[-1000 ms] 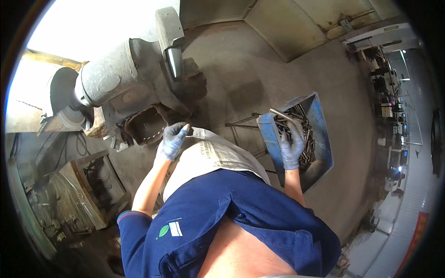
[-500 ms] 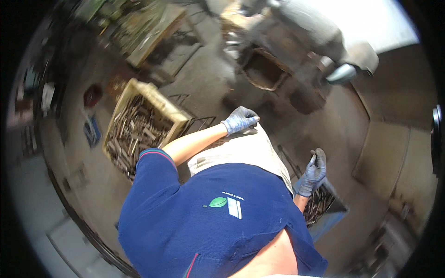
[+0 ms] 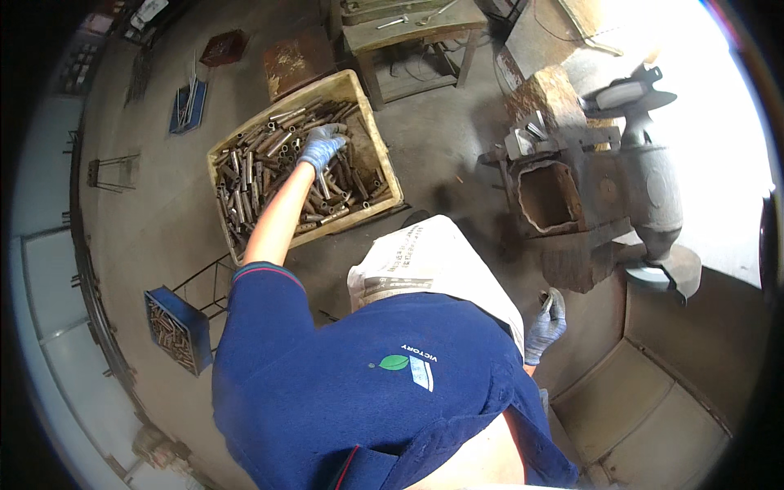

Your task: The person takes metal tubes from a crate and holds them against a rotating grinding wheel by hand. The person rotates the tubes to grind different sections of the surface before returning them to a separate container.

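Observation:
My left hand (image 3: 324, 147), in a blue-and-white knit glove with grey fingertips, reaches into a large cream plastic bin (image 3: 371, 122) at the upper left. Its fingers are spread a little over a heap of short metal tubes (image 3: 265, 167), some rusty and some shiny, touching the topmost ones. No tube shows clearly gripped in it. Low beside my right hip is my right hand (image 3: 545, 328), gloved the same way. Its fingers are pressed together in a pinch; what they hold, if anything, cannot be made out. A white cloth apron (image 3: 425, 257) covers my lap.
A grinding machine (image 3: 653, 192) with an open rusty box (image 3: 549, 196) stands to the right. Beyond the bin is a workbench (image 3: 412, 33) with tools. On the left, a blue container (image 3: 175, 327) holds small metal pieces, with another blue container (image 3: 188, 106) farther off.
My left hand has moved from above my lap into the bin of tubes. My view has turned, so the bin and machine appear shifted. My right hand stays pinched beside the hip.

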